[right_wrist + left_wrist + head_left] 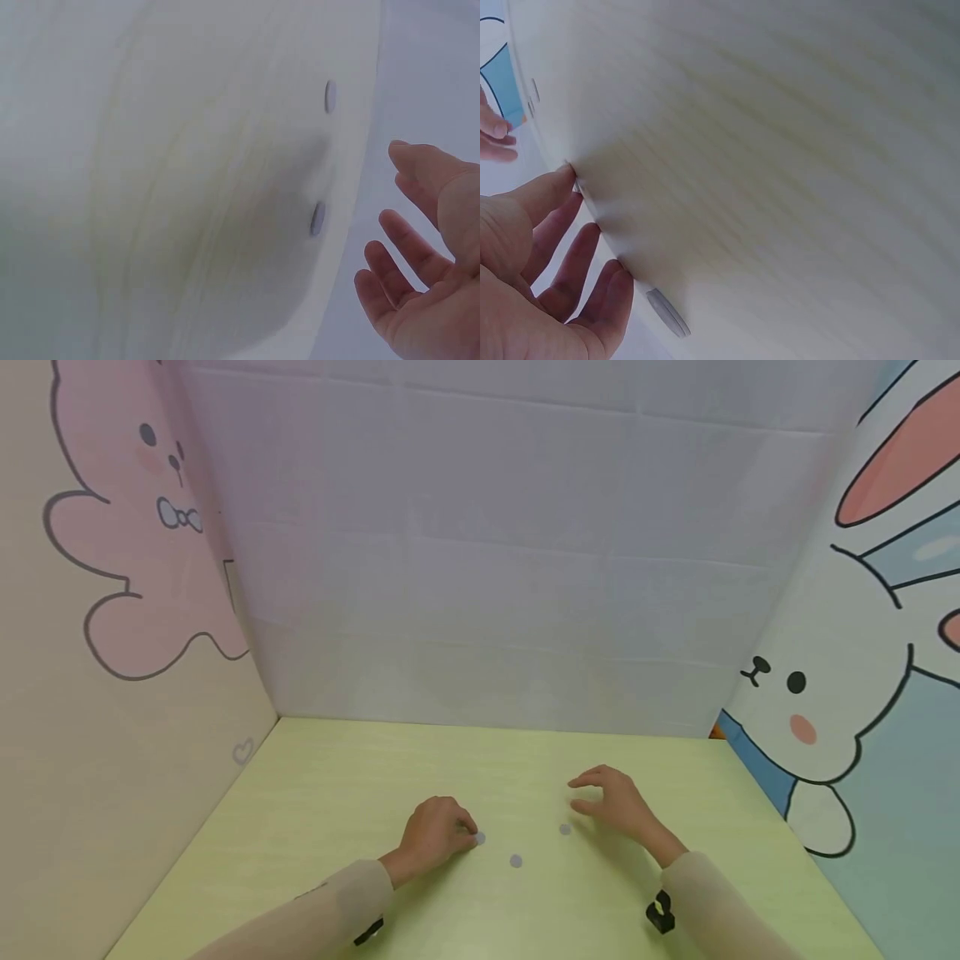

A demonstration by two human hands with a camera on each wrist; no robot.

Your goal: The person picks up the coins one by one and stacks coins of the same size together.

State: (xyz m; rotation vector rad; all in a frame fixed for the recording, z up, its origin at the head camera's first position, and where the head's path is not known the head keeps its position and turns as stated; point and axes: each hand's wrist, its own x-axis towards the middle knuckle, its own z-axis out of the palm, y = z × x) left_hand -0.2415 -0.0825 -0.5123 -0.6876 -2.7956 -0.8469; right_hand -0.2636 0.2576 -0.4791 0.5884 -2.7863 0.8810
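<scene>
My left hand (435,833) is low over the table, its thumb and forefinger pinching the edge of a small grey disc (481,838). In the left wrist view its other fingers (615,300) are bent, with their tips at the tabletop. Beside them lies a thicker grey disc (667,313), perhaps two stacked; the hand hides it in the head view. Right of the pinched disc lie a second grey disc (516,861) and a third (565,829). My right hand (617,804) hovers near that third one, fingers spread and thumb apart, with nothing held.
The pale yellow-green table (360,760) meets a plain whitish back sheet (480,568). A side wall with a pink bear drawing (150,552) rises at left, another with a white rabbit drawing (832,710) at right. A black strap piece (661,913) hangs at the right sleeve.
</scene>
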